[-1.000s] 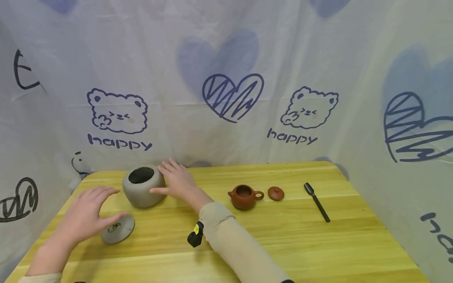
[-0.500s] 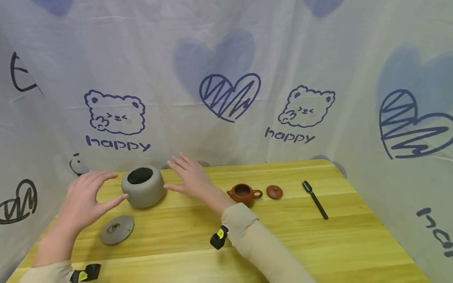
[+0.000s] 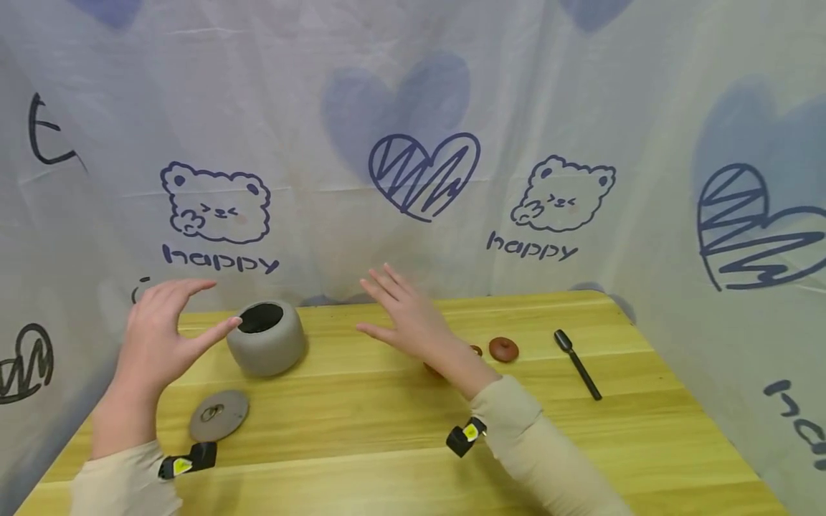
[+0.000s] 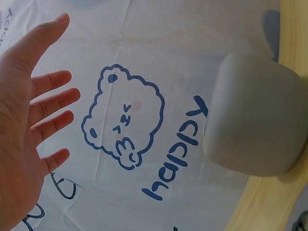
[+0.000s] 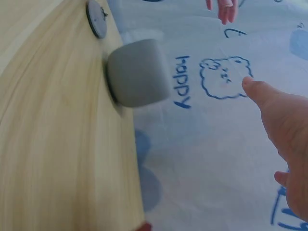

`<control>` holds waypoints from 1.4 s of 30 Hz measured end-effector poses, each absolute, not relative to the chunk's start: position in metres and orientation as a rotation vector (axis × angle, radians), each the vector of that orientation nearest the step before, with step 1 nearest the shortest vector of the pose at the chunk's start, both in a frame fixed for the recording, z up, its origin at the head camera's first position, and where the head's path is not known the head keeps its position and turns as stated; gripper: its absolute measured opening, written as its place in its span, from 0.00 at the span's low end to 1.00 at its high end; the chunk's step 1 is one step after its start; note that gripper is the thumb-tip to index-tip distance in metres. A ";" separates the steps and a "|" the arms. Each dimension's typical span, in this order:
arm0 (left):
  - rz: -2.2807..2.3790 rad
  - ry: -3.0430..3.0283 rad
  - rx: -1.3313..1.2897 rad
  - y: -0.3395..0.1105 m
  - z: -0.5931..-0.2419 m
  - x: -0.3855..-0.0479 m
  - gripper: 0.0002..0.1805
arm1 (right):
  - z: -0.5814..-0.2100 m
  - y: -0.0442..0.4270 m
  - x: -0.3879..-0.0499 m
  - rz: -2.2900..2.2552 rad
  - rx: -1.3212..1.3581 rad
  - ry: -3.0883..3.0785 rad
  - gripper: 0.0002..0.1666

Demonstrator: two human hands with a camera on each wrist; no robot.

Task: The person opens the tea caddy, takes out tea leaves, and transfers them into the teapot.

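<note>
Jar (image 3: 269,351) stands upright and uncovered toward the far left of the counter (image 3: 348,416), its grey lid (image 3: 227,423) lying in front, so uncovering looks done and re-covering not, while left grip (image 3: 155,340) and right grip (image 3: 419,322) hover, fingers apart, holding nothing.

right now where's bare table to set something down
Bare table lies between the grey jar and red teapot, and from the black scoop to the right edge. Crowded: the left, where jar and grey lid sit near the left hand, and around the teapot, mostly hidden by the right arm, red lid beside it.
</note>
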State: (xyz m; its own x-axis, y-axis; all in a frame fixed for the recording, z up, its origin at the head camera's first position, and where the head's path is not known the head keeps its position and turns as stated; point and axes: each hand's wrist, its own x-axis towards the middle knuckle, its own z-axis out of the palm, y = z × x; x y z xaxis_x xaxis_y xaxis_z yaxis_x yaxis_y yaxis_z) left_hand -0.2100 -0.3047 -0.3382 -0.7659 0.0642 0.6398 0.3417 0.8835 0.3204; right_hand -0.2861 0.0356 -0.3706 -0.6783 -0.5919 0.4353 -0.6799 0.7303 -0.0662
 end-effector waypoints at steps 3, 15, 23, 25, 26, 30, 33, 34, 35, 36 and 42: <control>-0.572 -2.394 -0.258 -0.302 -0.337 -0.213 0.35 | -0.370 0.054 -0.284 0.356 0.941 -2.538 0.43; -0.656 -2.367 -0.098 -0.291 -0.349 -0.229 0.41 | -0.376 0.136 -0.272 0.487 0.701 -2.623 0.43; -0.617 -2.547 0.129 -0.289 -0.364 -0.236 0.51 | -0.379 0.186 -0.262 0.501 0.543 -2.653 0.43; -0.605 -2.567 0.158 -0.289 -0.370 -0.238 0.53 | -0.382 0.197 -0.260 0.504 0.515 -2.628 0.42; -0.599 -2.572 0.169 -0.290 -0.373 -0.239 0.54 | -0.384 0.203 -0.259 0.505 0.501 -2.612 0.42; -0.584 -2.607 0.200 -0.291 -0.384 -0.243 0.57 | -0.398 0.226 -0.257 0.515 0.452 -2.521 0.41; -0.586 -2.643 0.213 -0.291 -0.391 -0.247 0.59 | -0.407 0.242 -0.254 0.531 0.413 -2.488 0.41; -0.587 -2.657 0.217 -0.292 -0.393 -0.248 0.60 | -0.409 0.247 -0.253 0.536 0.399 -2.485 0.41; -0.590 -2.669 0.222 -0.292 -0.395 -0.249 0.60 | -0.411 0.252 -0.251 0.542 0.386 -2.480 0.40; -0.592 -2.680 0.226 -0.292 -0.397 -0.250 0.61 | -0.412 0.256 -0.249 0.549 0.368 -2.481 0.40; -0.592 -2.744 0.235 -0.291 -0.407 -0.254 0.63 | -0.420 0.279 -0.237 0.609 0.263 -2.501 0.39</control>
State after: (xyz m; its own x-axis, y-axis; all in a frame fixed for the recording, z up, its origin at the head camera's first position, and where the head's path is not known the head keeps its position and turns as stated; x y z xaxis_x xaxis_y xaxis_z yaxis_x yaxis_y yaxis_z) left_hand -0.2543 -0.2910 -0.4072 -0.9341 -0.2255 0.2767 -0.0913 0.9003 0.4255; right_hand -0.2372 0.2793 -0.4202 -0.8314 -0.0577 0.5526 -0.3054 0.8784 -0.3677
